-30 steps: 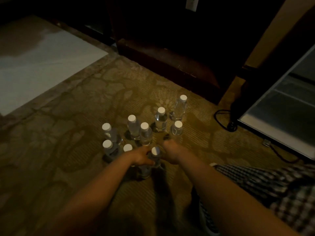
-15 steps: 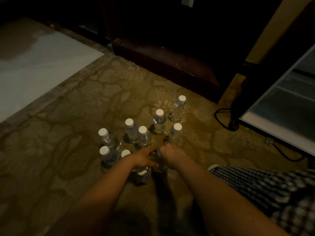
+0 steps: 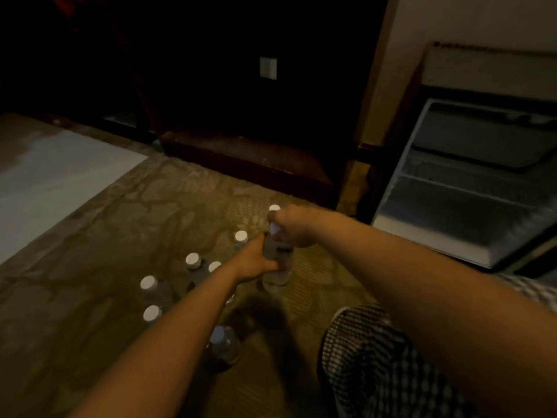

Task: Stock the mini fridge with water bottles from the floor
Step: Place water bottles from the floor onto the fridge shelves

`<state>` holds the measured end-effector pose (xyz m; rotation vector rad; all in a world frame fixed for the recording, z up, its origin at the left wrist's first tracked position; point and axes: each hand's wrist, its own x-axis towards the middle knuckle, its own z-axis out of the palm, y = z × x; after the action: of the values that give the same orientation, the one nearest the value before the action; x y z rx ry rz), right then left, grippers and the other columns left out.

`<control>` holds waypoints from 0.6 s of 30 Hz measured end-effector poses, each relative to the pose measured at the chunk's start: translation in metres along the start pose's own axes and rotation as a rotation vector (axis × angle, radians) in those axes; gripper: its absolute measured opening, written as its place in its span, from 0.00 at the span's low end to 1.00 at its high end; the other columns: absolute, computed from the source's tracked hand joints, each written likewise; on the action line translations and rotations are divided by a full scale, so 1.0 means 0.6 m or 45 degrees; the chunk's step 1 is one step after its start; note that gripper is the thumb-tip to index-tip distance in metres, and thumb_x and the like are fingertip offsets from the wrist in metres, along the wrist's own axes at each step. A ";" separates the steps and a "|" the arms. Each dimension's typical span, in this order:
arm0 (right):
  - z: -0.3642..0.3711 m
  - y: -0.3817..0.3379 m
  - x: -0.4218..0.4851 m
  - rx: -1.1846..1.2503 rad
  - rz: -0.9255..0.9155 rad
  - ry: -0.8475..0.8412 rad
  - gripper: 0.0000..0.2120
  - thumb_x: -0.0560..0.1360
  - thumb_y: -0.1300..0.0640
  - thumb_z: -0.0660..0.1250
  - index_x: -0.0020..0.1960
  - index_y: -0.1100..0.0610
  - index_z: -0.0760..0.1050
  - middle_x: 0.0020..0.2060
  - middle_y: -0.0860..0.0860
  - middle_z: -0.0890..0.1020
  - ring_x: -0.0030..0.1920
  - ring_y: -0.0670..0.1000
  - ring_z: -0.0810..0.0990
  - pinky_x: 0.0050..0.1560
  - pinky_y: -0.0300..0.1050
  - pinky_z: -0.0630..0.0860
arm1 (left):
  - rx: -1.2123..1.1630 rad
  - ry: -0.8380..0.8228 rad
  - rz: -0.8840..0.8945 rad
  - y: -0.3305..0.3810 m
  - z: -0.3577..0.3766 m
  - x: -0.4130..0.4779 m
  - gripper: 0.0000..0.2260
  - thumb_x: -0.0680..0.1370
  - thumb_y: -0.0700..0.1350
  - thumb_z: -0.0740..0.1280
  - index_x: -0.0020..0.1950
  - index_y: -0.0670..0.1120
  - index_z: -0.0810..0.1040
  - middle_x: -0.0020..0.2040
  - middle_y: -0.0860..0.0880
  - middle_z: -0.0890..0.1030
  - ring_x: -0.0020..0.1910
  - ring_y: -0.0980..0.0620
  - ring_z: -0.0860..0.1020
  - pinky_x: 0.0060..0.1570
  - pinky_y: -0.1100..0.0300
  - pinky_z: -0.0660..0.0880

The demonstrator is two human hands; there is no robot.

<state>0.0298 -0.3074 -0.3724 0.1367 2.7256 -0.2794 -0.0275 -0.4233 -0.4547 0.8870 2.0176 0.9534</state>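
Over on the left we are watching the spare bottles [image 3: 193,260] standing capped in a loose cluster on the carpet [image 3: 90,267]. A stray bottle [image 3: 224,346] is sitting right under the left forearm [image 3: 180,327], so any sideways sweep of that arm is risking a domino fall. Moving in, the left hand [image 3: 253,262] is wrapping round the body of the water bottle [image 3: 275,267] while the right hand [image 3: 292,226] is curling over its neck, both gripping. Whether the bottle is resting on the carpet or lifting just clear of it, we cannot tell. We are judging this a crowded hold, with two hands on one slick, thin-walled bottle, so a fumbled handover is threatening a slip onto the cluster. Farther right the mini fridge [image 3: 437,242] is standing open, well apart from the bottle. A hurried reach across that gap is risking a knock against its rim, or a bottle toppling on the shelf [image 3: 470,190].
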 end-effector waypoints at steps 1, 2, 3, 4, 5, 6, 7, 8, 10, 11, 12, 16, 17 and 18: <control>-0.019 0.010 -0.013 -0.020 0.012 0.029 0.15 0.79 0.54 0.58 0.63 0.59 0.69 0.62 0.57 0.74 0.61 0.56 0.74 0.47 0.44 0.65 | 0.004 0.027 0.031 0.018 0.000 0.007 0.24 0.71 0.39 0.72 0.65 0.46 0.67 0.52 0.54 0.75 0.55 0.54 0.75 0.43 0.73 0.71; -0.036 0.021 -0.026 -0.038 0.021 0.055 0.15 0.79 0.53 0.58 0.63 0.58 0.69 0.62 0.57 0.74 0.60 0.57 0.74 0.46 0.44 0.65 | -0.005 0.038 0.058 0.035 0.001 0.015 0.24 0.71 0.40 0.72 0.64 0.46 0.68 0.52 0.53 0.76 0.54 0.54 0.76 0.44 0.71 0.72; -0.051 0.034 -0.039 -0.057 0.034 0.084 0.15 0.79 0.53 0.58 0.64 0.58 0.69 0.61 0.56 0.74 0.58 0.57 0.74 0.46 0.45 0.65 | -0.013 0.049 0.091 0.052 0.003 0.025 0.23 0.70 0.39 0.73 0.62 0.47 0.69 0.51 0.53 0.77 0.54 0.53 0.77 0.45 0.69 0.73; -0.067 0.047 -0.054 -0.067 0.049 0.109 0.15 0.79 0.53 0.58 0.63 0.57 0.68 0.61 0.56 0.74 0.56 0.56 0.74 0.45 0.45 0.65 | -0.024 0.059 0.138 0.073 0.006 0.031 0.22 0.70 0.39 0.73 0.60 0.47 0.69 0.49 0.54 0.78 0.52 0.53 0.77 0.45 0.69 0.74; -0.082 0.062 -0.068 -0.065 0.062 0.136 0.14 0.79 0.53 0.58 0.63 0.57 0.69 0.60 0.56 0.74 0.52 0.54 0.74 0.45 0.45 0.65 | -0.028 0.060 0.179 0.094 0.010 0.038 0.21 0.70 0.39 0.73 0.59 0.47 0.70 0.48 0.55 0.77 0.51 0.55 0.77 0.44 0.69 0.74; -0.096 0.077 -0.082 -0.062 0.074 0.165 0.13 0.80 0.53 0.58 0.62 0.57 0.69 0.59 0.55 0.74 0.49 0.52 0.72 0.45 0.45 0.65 | -0.035 0.069 0.221 0.114 0.015 0.046 0.22 0.70 0.40 0.73 0.60 0.46 0.70 0.48 0.56 0.77 0.50 0.56 0.77 0.43 0.70 0.74; -0.109 0.092 -0.095 -0.055 0.089 0.194 0.13 0.80 0.53 0.57 0.62 0.57 0.69 0.59 0.55 0.74 0.47 0.51 0.70 0.44 0.46 0.65 | -0.029 0.082 0.253 0.132 0.020 0.054 0.23 0.70 0.41 0.73 0.62 0.45 0.70 0.49 0.55 0.77 0.49 0.57 0.77 0.42 0.70 0.75; -0.120 0.106 -0.108 -0.045 0.109 0.218 0.13 0.80 0.53 0.57 0.62 0.57 0.69 0.58 0.55 0.75 0.47 0.51 0.70 0.45 0.46 0.65 | -0.024 0.097 0.281 0.150 0.025 0.061 0.23 0.70 0.42 0.73 0.62 0.44 0.70 0.50 0.54 0.77 0.50 0.57 0.77 0.43 0.68 0.75; -0.138 0.137 -0.134 -0.005 0.138 0.273 0.13 0.80 0.53 0.57 0.62 0.57 0.69 0.57 0.55 0.75 0.47 0.51 0.71 0.45 0.46 0.66 | 0.011 0.136 0.324 0.181 0.037 0.078 0.24 0.69 0.45 0.74 0.62 0.45 0.71 0.54 0.50 0.78 0.54 0.52 0.78 0.51 0.57 0.78; -0.145 0.152 -0.147 0.031 0.146 0.298 0.14 0.80 0.53 0.57 0.62 0.57 0.68 0.58 0.55 0.75 0.48 0.52 0.71 0.46 0.45 0.66 | 0.036 0.154 0.345 0.197 0.044 0.085 0.25 0.68 0.47 0.75 0.61 0.47 0.71 0.54 0.49 0.79 0.55 0.51 0.78 0.54 0.52 0.78; -0.150 0.166 -0.160 0.069 0.149 0.321 0.14 0.80 0.53 0.57 0.63 0.57 0.68 0.58 0.55 0.75 0.49 0.52 0.72 0.46 0.45 0.67 | 0.056 0.168 0.371 0.212 0.051 0.092 0.25 0.67 0.49 0.75 0.60 0.49 0.72 0.54 0.51 0.79 0.54 0.51 0.78 0.53 0.51 0.78; -0.160 0.231 -0.207 0.174 0.153 0.429 0.19 0.79 0.50 0.59 0.66 0.57 0.67 0.61 0.55 0.74 0.56 0.54 0.74 0.48 0.43 0.65 | 0.170 0.228 0.507 0.271 0.088 0.117 0.24 0.67 0.52 0.75 0.60 0.50 0.72 0.48 0.58 0.77 0.48 0.58 0.76 0.41 0.70 0.71; -0.158 0.247 -0.218 0.203 0.164 0.461 0.19 0.78 0.49 0.60 0.65 0.57 0.67 0.59 0.54 0.75 0.54 0.53 0.73 0.47 0.43 0.65 | 0.168 0.217 0.525 0.283 0.099 0.124 0.24 0.68 0.51 0.75 0.61 0.50 0.72 0.48 0.59 0.77 0.48 0.59 0.76 0.41 0.72 0.71; -0.156 0.262 -0.227 0.237 0.181 0.493 0.18 0.78 0.49 0.60 0.64 0.57 0.69 0.55 0.52 0.76 0.50 0.51 0.73 0.45 0.43 0.66 | 0.161 0.202 0.530 0.296 0.110 0.132 0.24 0.68 0.50 0.74 0.61 0.50 0.72 0.47 0.59 0.76 0.47 0.61 0.75 0.41 0.73 0.70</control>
<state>0.1408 -0.1415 -0.2617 0.4799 3.0448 -0.5127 0.0353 -0.2509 -0.3629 1.3762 2.0853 1.1591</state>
